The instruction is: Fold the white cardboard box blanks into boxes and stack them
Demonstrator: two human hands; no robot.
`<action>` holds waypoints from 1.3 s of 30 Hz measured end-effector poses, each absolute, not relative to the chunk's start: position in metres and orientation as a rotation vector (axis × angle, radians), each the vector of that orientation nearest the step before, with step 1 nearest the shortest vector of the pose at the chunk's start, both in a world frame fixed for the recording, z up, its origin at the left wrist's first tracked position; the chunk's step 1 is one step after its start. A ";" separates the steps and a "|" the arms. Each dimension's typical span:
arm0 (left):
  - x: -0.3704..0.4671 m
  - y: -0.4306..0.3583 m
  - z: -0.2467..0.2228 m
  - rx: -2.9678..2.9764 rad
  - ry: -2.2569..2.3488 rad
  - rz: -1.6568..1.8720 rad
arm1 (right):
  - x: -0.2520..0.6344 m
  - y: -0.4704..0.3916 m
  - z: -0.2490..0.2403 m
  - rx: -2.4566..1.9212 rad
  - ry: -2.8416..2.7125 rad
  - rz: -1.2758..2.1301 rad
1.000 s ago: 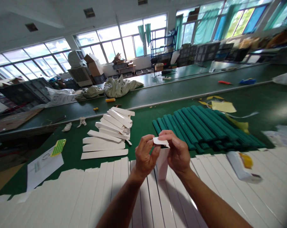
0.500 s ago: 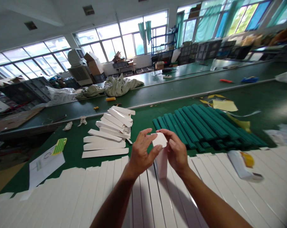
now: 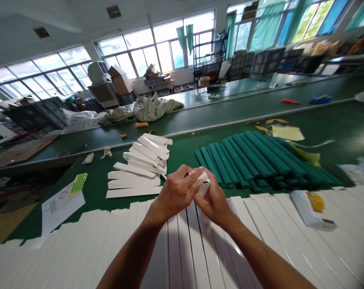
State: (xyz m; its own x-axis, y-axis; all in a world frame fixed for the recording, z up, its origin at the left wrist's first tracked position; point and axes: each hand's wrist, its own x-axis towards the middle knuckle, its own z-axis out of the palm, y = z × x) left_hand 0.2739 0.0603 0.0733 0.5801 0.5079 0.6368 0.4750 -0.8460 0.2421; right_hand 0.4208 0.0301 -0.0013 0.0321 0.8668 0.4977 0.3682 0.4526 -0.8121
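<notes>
Both hands are closed on the top end of a narrow white box (image 3: 204,187) that stands upright. My left hand (image 3: 176,193) has its fingers and thumb pressed at the end flap. My right hand (image 3: 215,200) wraps the box just below the top, and hides much of its side. Underneath lie several long white boxes (image 3: 118,241) side by side across the near table. Beyond my right hand is a stack of green ribbed rods (image 3: 245,158). Past my left hand sits a loose pile of slim white cartons (image 3: 133,182).
A white tape dispenser (image 3: 310,210) rests on the boxes at right. A paper sheet (image 3: 63,208) and a sheet of green stickers (image 3: 78,184) lie at left. Crumpled fabric sacks (image 3: 154,107), an orange-red tool (image 3: 290,101) and a blue tool (image 3: 321,99) lie further back.
My hands have come closer together around the top of the box. The white end flap, flat and facing up before, is now mostly covered by my left fingers and looks bent.
</notes>
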 end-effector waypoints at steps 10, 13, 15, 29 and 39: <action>0.268 0.054 0.092 2.947 0.695 0.894 | 0.421 0.031 -0.003 -1.033 -1.638 0.522; 0.270 0.054 0.086 2.963 0.580 0.989 | 0.422 0.034 -0.003 -1.016 -1.683 0.515; 0.273 0.056 0.078 2.948 0.616 1.076 | 0.423 0.036 -0.002 -1.025 -1.694 0.498; 0.272 0.065 0.085 3.166 0.581 0.772 | 0.430 0.041 -0.001 -0.910 -1.711 0.566; 0.275 0.064 0.082 3.298 0.597 0.755 | 0.431 0.048 -0.004 -0.846 -1.736 0.448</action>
